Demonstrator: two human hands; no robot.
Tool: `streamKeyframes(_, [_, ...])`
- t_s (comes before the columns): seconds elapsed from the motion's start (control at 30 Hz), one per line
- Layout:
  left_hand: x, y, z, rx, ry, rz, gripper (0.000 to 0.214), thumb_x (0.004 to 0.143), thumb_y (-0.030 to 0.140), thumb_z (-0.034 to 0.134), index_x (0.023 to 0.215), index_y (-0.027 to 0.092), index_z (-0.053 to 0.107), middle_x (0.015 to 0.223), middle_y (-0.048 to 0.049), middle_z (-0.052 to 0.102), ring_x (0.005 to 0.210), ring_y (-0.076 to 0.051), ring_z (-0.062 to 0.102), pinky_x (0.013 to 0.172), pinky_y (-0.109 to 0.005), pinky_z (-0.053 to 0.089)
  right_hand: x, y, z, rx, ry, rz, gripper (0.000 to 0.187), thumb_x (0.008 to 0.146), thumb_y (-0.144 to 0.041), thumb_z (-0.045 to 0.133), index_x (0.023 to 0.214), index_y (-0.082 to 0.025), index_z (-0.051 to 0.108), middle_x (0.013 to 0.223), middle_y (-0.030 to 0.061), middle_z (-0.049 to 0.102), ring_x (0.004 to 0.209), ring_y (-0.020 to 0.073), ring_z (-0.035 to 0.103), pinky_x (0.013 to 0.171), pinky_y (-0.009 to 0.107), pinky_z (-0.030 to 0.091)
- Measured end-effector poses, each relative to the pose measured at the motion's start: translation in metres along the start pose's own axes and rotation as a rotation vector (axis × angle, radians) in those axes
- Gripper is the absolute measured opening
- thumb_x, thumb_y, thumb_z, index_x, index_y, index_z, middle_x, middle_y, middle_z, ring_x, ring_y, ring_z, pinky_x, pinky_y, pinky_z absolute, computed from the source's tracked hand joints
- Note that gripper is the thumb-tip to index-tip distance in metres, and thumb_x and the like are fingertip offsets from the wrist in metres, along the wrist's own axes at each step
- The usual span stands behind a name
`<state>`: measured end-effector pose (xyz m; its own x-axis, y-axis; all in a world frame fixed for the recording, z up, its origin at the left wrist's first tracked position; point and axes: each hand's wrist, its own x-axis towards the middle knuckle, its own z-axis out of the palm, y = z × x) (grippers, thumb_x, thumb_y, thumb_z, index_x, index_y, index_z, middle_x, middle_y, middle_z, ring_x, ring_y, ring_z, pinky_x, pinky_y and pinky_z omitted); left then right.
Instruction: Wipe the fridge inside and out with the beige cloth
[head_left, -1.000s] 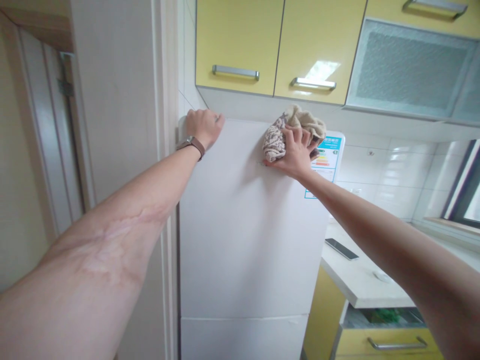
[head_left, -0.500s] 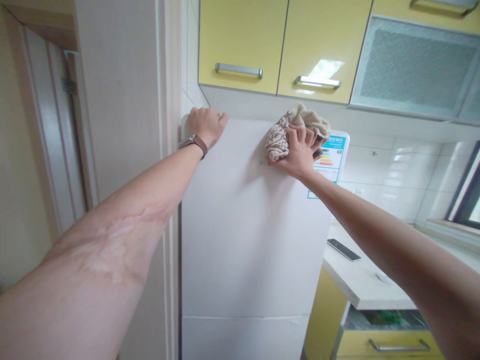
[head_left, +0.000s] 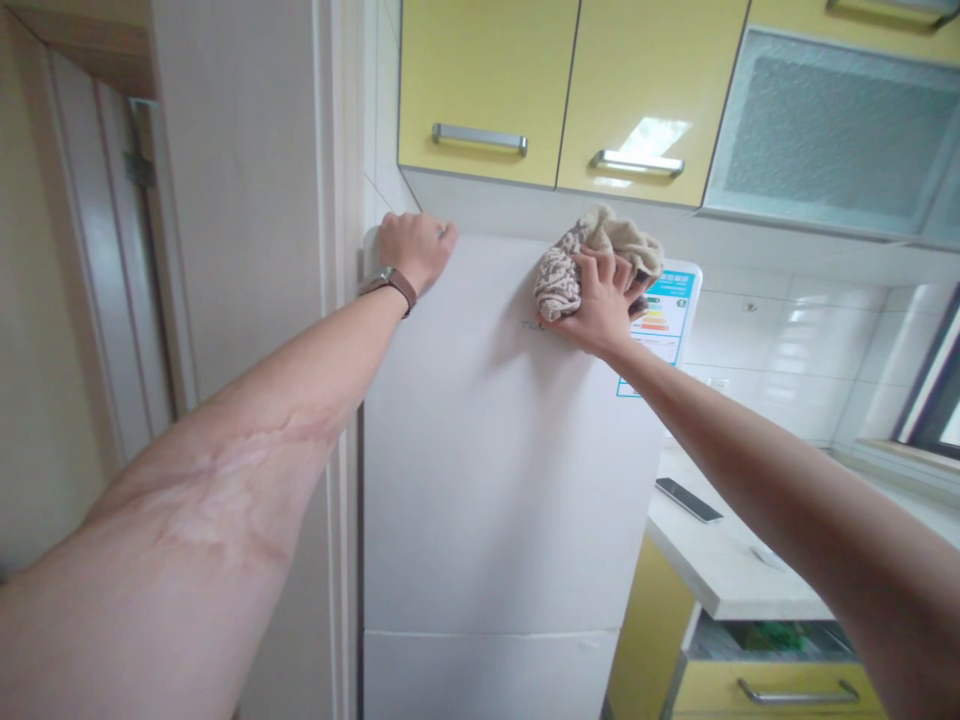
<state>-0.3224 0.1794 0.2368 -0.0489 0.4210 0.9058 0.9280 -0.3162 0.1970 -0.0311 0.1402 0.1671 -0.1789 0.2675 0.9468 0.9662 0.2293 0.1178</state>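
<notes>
A white refrigerator stands upright in front of me. Against the upper right of its door, my right hand presses a bunched-up beige and brown patterned cloth, fingers spread over the folds and gripping it. Faint lettering shows on the door just below the cloth. At the fridge's top left corner rests my left hand, its fingers curled into a loose fist, with a watch on the wrist. No object shows in that hand, though its fingertips are partly hidden.
Yellow wall cabinets hang just above the fridge. A door frame runs close along its left side. On the right, a white countertop holds a dark phone. An energy label sticks to the fridge door.
</notes>
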Motion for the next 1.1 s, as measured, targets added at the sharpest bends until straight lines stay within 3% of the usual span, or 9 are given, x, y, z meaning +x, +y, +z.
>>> streamKeyframes(0.3, [0.0, -0.001, 0.0, -0.032, -0.045, -0.023, 0.095, 0.1, 0.082, 0.015, 0.135, 0.013, 0.071, 0.123, -0.009, 0.078, 0.142, -0.03, 0.043, 0.115, -0.044, 0.021, 0.001, 0.002, 0.002, 0.002, 0.002, -0.004, 0.088, 0.078, -0.059, 0.065, 0.158, -0.032, 0.039, 0.165, 0.0164, 0.037, 0.148, 0.0521, 0.027, 0.114, 0.088, 0.016])
streamKeyframes(0.47, [0.001, -0.001, 0.001, 0.004, -0.017, -0.018, 0.085, 0.105, 0.073, 0.018, 0.131, 0.014, 0.073, 0.128, -0.0094, 0.076, 0.135, -0.028, 0.049, 0.113, -0.044, 0.023, 0.002, 0.005, 0.002, 0.001, -0.024, -0.006, 0.09, 0.078, -0.059, 0.064, 0.16, -0.032, 0.038, 0.165, 0.0164, 0.036, 0.148, 0.052, 0.026, 0.112, 0.087, 0.02])
streamKeyframes(0.63, [0.0, -0.001, 0.001, -0.031, -0.027, -0.022, 0.088, 0.104, 0.078, 0.018, 0.132, 0.014, 0.073, 0.12, -0.0103, 0.078, 0.14, -0.032, 0.045, 0.114, -0.045, 0.022, 0.004, 0.009, 0.001, 0.045, -0.039, -0.023, 0.091, 0.077, -0.061, 0.067, 0.159, -0.033, 0.039, 0.167, 0.0162, 0.034, 0.149, 0.053, 0.024, 0.113, 0.087, 0.019])
streamKeyframes(0.73, [-0.001, 0.0, 0.0, -0.015, -0.008, -0.017, 0.084, 0.106, 0.073, 0.02, 0.13, 0.014, 0.073, 0.13, -0.0112, 0.075, 0.135, -0.031, 0.048, 0.113, -0.046, 0.024, 0.006, 0.012, -0.002, 0.073, -0.086, -0.031, 0.095, 0.075, -0.063, 0.069, 0.158, -0.031, 0.038, 0.169, 0.0171, 0.032, 0.151, 0.0541, 0.021, 0.114, 0.086, 0.019])
streamKeyframes(0.9, [-0.003, 0.002, -0.003, -0.029, -0.029, -0.033, 0.087, 0.103, 0.077, 0.019, 0.131, 0.015, 0.073, 0.123, -0.0089, 0.077, 0.141, -0.031, 0.043, 0.116, -0.045, 0.022, 0.013, 0.023, -0.008, 0.126, -0.189, -0.08, 0.096, 0.074, -0.059, 0.069, 0.159, -0.029, 0.036, 0.172, 0.0169, 0.027, 0.154, 0.055, 0.017, 0.115, 0.086, 0.019])
streamKeyframes(1.1, [-0.003, 0.002, -0.002, 0.004, -0.009, -0.015, 0.079, 0.106, 0.069, 0.021, 0.127, 0.015, 0.076, 0.131, -0.0106, 0.075, 0.134, -0.03, 0.049, 0.114, -0.045, 0.026, 0.016, 0.031, -0.013, 0.151, -0.258, -0.118, 0.096, 0.075, -0.051, 0.067, 0.162, -0.029, 0.032, 0.174, 0.0153, 0.023, 0.156, 0.0542, 0.013, 0.116, 0.086, 0.02])
